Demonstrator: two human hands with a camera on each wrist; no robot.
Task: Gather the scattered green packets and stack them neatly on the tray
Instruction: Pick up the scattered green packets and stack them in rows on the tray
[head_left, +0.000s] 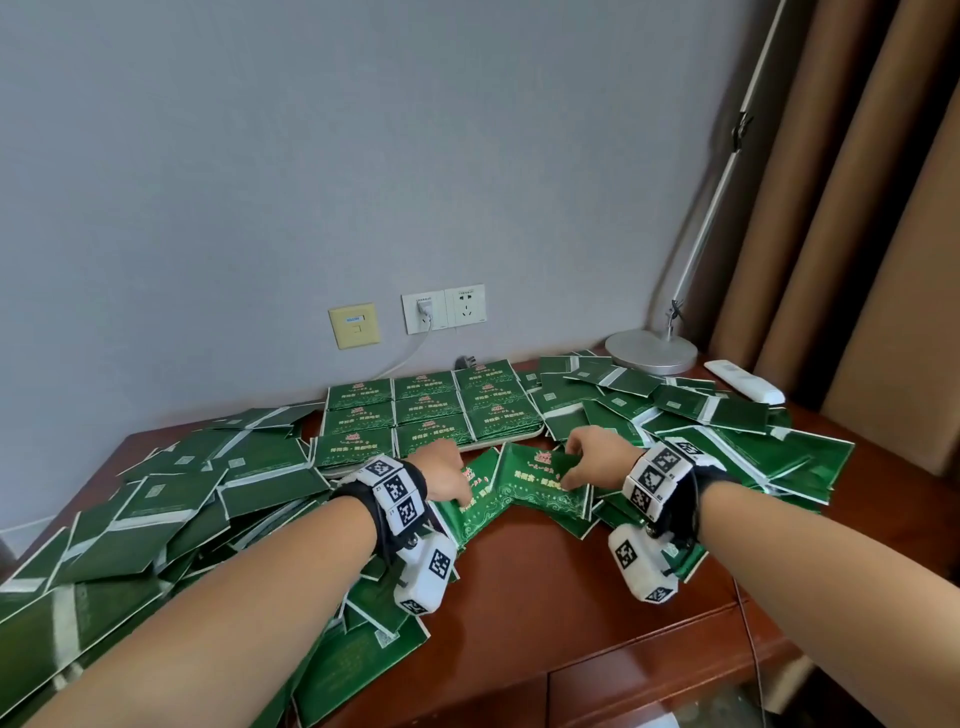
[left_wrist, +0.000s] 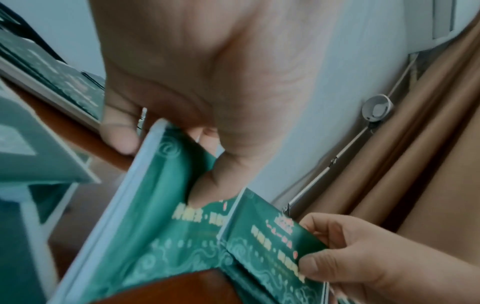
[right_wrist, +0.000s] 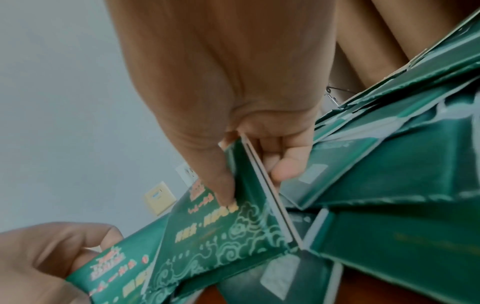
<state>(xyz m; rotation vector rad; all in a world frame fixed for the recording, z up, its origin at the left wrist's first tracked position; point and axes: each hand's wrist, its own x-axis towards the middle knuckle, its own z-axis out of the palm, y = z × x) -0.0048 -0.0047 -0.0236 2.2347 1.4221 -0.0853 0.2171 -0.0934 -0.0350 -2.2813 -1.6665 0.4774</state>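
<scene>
Green packets lie in heaps on the left (head_left: 156, 499) and right (head_left: 727, 415) of a brown table. A white tray (head_left: 511, 439) at the back centre carries neat rows of packets (head_left: 426, 410). Just in front of it, my left hand (head_left: 447, 475) grips a green packet (head_left: 475, 506), thumb on its printed face (left_wrist: 166, 205). My right hand (head_left: 589, 460) pinches another packet (head_left: 540, 480) by its far edge, thumb on top (right_wrist: 228, 195) and fingers behind. The two packets overlap in the middle.
A lamp base (head_left: 650, 351) and a white remote (head_left: 744, 380) sit at the back right. Wall sockets (head_left: 444, 307) with a plugged cable are behind the tray. Brown curtains (head_left: 857, 208) hang at the right. Bare wood (head_left: 545, 587) shows near the front edge.
</scene>
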